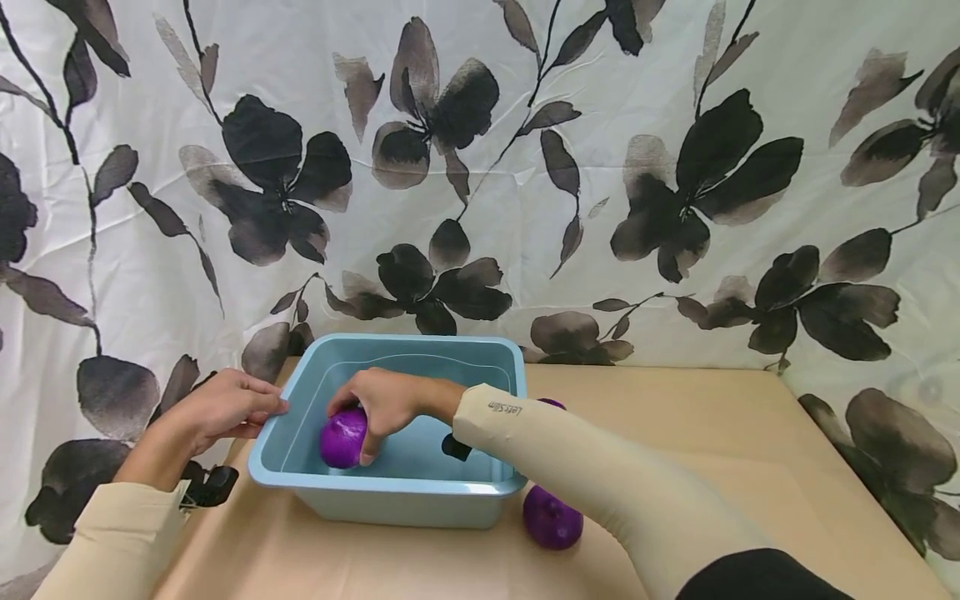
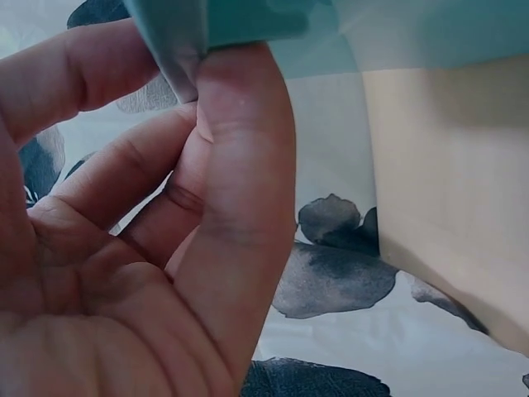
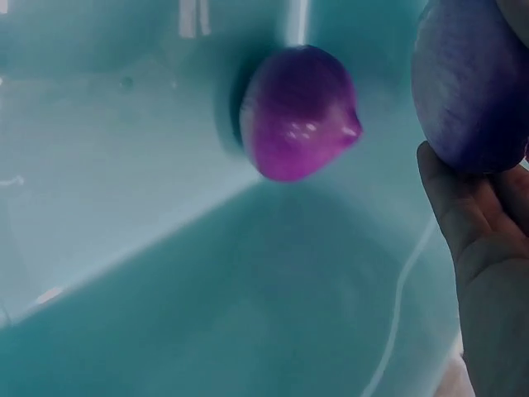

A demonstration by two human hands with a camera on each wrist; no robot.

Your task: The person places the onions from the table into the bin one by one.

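A light blue plastic tub [image 1: 390, 483] stands on a tan table. My right hand [image 1: 384, 403] reaches into it and grips a purple onion [image 1: 342, 438] low against the tub's left inner wall. The right wrist view shows that onion [image 3: 471, 83] in my fingers [image 3: 488, 240], with a second purple onion shape [image 3: 302, 112] against the wall; I cannot tell whether it is a reflection. My left hand [image 1: 225, 408] pinches the tub's left rim [image 2: 173, 41] between thumb and fingers.
Another purple onion [image 1: 552, 517] lies on the table [image 1: 712, 450] by the tub's front right corner. A further purple piece [image 1: 553, 404] peeks out behind my right forearm. A flower-printed cloth [image 1: 480, 167] hangs close behind the table.
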